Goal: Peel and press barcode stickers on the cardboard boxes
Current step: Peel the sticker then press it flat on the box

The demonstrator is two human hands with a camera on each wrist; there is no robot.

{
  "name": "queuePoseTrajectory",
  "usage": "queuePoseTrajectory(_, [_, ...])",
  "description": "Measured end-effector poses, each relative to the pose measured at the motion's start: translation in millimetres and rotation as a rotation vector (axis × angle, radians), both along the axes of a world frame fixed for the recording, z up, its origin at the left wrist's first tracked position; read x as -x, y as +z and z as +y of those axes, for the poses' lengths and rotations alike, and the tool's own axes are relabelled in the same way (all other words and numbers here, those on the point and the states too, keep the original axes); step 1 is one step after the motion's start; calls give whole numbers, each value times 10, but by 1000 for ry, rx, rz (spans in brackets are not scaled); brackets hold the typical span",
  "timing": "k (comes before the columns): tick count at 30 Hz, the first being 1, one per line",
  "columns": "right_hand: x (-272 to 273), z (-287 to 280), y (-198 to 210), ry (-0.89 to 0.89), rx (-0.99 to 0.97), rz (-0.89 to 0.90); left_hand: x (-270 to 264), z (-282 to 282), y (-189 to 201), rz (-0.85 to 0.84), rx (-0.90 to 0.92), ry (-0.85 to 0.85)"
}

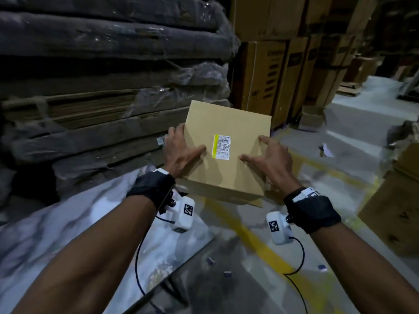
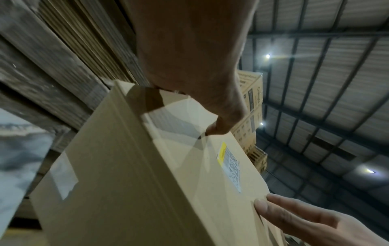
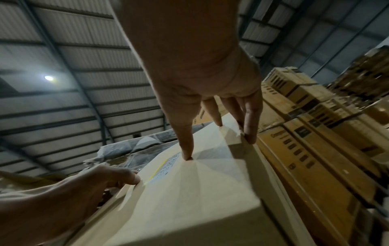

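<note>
Nearest: white plastic sheet [image 1: 68, 223] on floor at left, yellow floor line [image 1: 260, 243] running under the forearms. Cardboard box [image 1: 226, 173] held up between both hands. Left hand [image 1: 179, 150] grasps its left edge, thumb on top face, fingers wrapped round the side. Right hand [image 1: 269, 159] is spread, straight fingertips pressing top & right edge. Barcode sticker [image 1: 221, 147] w/ yellow strip lies flat mid-top, between the thumbs. Behind, wrapped flat cardboard stacks [image 1: 102, 87] block left; tall printed cartons [image 1: 272, 82] further right.
</note>
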State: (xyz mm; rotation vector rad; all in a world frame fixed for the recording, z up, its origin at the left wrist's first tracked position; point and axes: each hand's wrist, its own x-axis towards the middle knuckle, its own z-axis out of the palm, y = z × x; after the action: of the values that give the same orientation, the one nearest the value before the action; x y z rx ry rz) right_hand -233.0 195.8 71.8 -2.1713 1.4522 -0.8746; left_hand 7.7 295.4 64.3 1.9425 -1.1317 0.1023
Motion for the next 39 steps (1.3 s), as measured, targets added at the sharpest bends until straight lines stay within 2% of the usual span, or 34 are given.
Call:
queuePoseTrajectory(9, [-1215, 752, 26, 279, -27, 46, -909, 1393, 58, -10, -39, 253])
queuePoseTrajectory(16, [-2032, 1305, -87, 485, -88, 141, -1282, 2359, -126, 71, -98, 455])
queuePoseTrajectory(21, [-2511, 1573, -185, 644, -97, 232, -1462, 2854, -321, 149, -160, 570])
queuePoseTrajectory(30, [-3441, 1719, -446, 827, -108, 411, -2035, 3279, -799, 331, -274, 733])
queuePoseTrajectory(39, [-4087, 1605, -731, 956, -50, 640, -2383, 3342, -1118, 491, -378, 751])
